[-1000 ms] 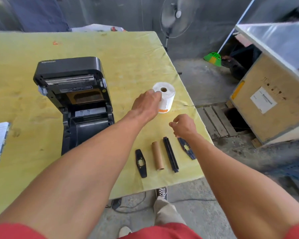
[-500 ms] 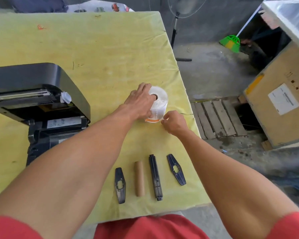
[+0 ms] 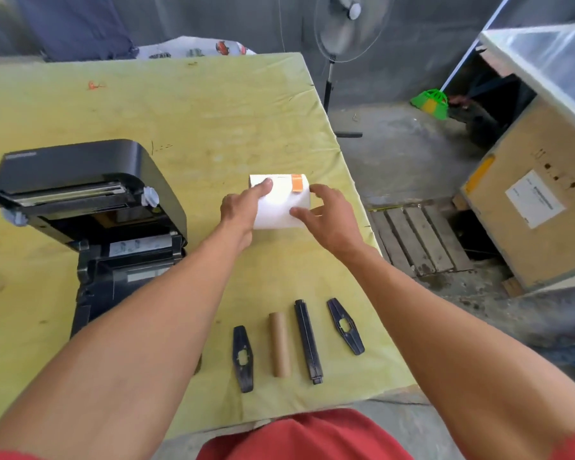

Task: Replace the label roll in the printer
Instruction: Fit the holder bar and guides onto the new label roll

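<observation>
Label roll (image 3: 279, 207), clamped between curled fingers (image 3: 264, 186) of left hand (image 3: 238, 212) and right hand (image 3: 331, 219), may unwind if its 1 o'clock orange tab (image 3: 297, 183) rips loose

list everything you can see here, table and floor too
label roll: one, white with orange tape, held sideways, mid-table
printer: one, black, lid open, table left
cardboard core: one, brown, near table's front edge
spindle bar: one, black, right of core
end guides: two, black, flanking core and bar
table: one, yellow-green cover
fan: one, grey, floor behind table
crate: one, brown with white label, floor right
left hand: one, fingers on roll's left end
right hand: one, fingers on roll's right end
</observation>
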`<state>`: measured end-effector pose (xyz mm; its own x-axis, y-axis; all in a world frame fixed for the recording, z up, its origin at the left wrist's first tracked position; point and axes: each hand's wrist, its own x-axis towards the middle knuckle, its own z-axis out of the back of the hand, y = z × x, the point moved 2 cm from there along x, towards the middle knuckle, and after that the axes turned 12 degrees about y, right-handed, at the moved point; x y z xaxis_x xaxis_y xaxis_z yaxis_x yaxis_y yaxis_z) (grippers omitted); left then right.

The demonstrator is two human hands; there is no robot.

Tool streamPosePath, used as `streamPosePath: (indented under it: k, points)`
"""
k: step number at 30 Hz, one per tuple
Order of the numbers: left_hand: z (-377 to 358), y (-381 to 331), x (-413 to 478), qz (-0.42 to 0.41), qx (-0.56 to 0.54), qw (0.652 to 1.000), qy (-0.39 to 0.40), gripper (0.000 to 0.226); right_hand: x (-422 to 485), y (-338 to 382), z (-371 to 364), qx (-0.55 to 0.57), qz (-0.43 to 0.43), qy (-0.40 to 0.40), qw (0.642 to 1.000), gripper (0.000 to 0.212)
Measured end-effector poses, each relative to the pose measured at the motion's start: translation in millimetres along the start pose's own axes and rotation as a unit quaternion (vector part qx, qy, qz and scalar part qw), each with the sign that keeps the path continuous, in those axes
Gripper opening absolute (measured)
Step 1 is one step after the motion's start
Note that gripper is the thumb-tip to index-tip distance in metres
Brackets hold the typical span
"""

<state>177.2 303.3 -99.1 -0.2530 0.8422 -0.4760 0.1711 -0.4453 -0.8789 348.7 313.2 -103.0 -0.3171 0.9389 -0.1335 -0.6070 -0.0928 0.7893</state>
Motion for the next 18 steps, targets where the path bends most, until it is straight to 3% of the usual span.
streamPosePath:
  k: [2,6,9,12,14,18]
  points:
    - [8,2,-10,-0.001,-0.037,0.999,0.011,0.052,-10,10,-4,-0.04,0.041,-0.035,0.998,0.062]
    - [17,6,-26,-0.018,-0.034,0.999,0.023,0.032,-24,29,-9,-0.127,0.109,-0.08,0.983,0.039]
    - [21,13,-35,-0.031,-0.022,0.999,0.033,0.025,-30,39,-9,-0.162,0.132,-0.094,0.973,0.02]
    - [25,25,-41,-0.028,-0.056,0.997,0.043,0.026,-29,45,-8,-0.228,0.15,-0.078,0.959,0.02]
    - [26,33,-43,-0.024,-0.073,0.996,0.046,0.026,-23,48,-6,-0.224,0.143,-0.075,0.961,0.022]
    - [29,44,-40,-0.015,-0.084,0.995,0.043,0.026,-3,50,14,-0.121,0.049,-0.117,0.985,0.022]
